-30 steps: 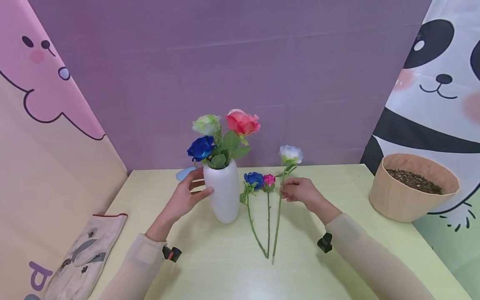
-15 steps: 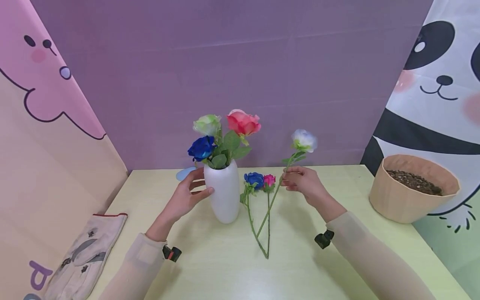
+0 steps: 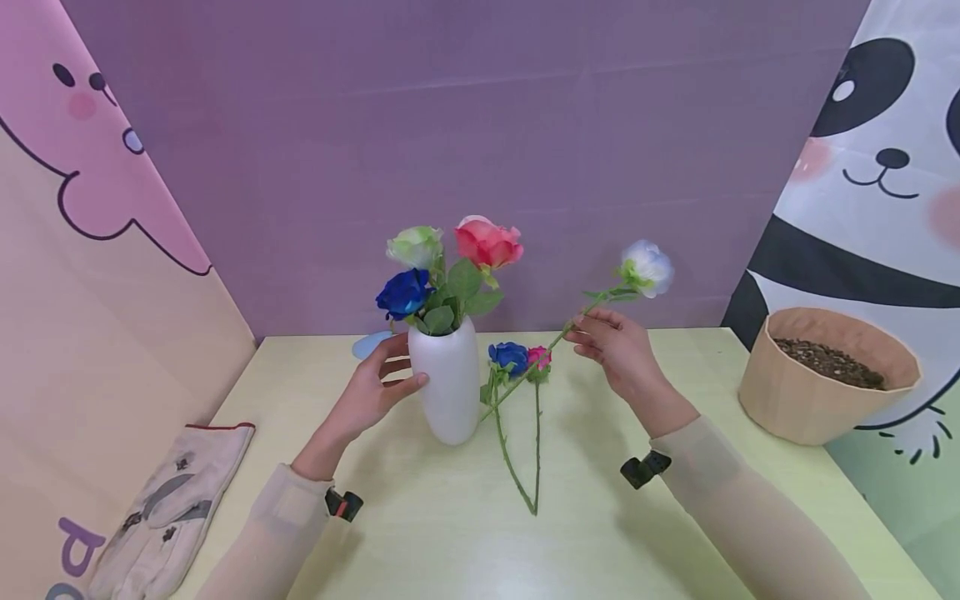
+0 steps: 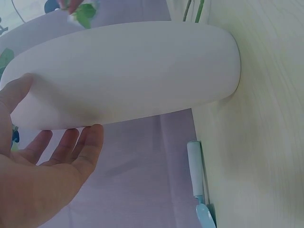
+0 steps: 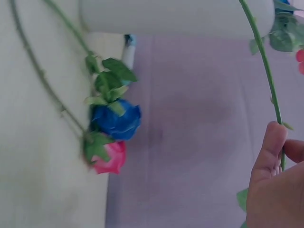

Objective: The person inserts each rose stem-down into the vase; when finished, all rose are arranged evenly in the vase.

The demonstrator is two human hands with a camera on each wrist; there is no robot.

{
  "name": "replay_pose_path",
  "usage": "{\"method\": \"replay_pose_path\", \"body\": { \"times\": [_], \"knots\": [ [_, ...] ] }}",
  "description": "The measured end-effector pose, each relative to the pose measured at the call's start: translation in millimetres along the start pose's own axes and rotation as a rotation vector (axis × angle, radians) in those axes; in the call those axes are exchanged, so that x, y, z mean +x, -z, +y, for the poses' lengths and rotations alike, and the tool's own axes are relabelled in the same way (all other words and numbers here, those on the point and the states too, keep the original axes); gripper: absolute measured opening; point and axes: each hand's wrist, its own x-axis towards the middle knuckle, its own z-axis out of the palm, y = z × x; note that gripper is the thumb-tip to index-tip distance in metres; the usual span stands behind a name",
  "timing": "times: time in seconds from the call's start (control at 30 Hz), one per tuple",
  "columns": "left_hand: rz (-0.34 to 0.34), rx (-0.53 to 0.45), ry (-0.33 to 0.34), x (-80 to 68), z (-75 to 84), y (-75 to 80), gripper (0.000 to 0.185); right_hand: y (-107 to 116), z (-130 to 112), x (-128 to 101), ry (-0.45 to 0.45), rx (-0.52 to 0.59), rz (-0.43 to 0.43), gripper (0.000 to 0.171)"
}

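My left hand [image 3: 375, 387] holds the white vase [image 3: 448, 392], thumb on its near side and fingers around its left. A green-white rose [image 3: 415, 247], a blue rose [image 3: 402, 294] and a coral rose [image 3: 488, 242] stand in the vase. My right hand [image 3: 621, 352] pinches the green stem [image 5: 266, 71] of a pale blue-white flower [image 3: 647, 268]. This flower leans to the right in the air, its stem running down-left across the lying flowers toward the vase. Beneath it, a blue rose [image 3: 508, 359] and a pink rose [image 3: 538, 358] lie on the table.
At the right stands a tan pot [image 3: 787, 392] with dark soil. A pair of pale gloves [image 3: 180, 508] lies at the table's left edge. Behind the vase is a light-blue trowel [image 4: 195, 171]. A purple cloth backdrop [image 3: 480, 125] rises behind the table.
My right hand has raised the pale flower slightly, tilting its bloom up and right while its stem's lower end swung left toward the vase. My left hand stays on the vase.
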Motion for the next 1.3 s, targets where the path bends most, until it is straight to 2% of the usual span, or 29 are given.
{"method": "replay_pose_path", "body": {
  "times": [0.4, 0.77, 1.03, 1.3],
  "knots": [
    [0.002, 0.008, 0.003, -0.1, 0.0, 0.2, 0.071, -19, -29, 1, 0.129, 0.231, 0.052, 0.021],
    [0.003, 0.005, -0.005, 0.0, 0.6, 0.0, 0.072, -26, -39, 7, 0.201, 0.343, 0.108, 0.019],
    [0.004, 0.004, -0.006, -0.1, 0.8, -0.1, 0.073, -31, -42, 11, 0.239, 0.407, 0.16, 0.03],
    [0.004, 0.003, -0.012, -0.5, 2.0, -1.0, 0.073, -38, -44, 14, 0.298, 0.457, 0.211, 0.025]
  ]
}}
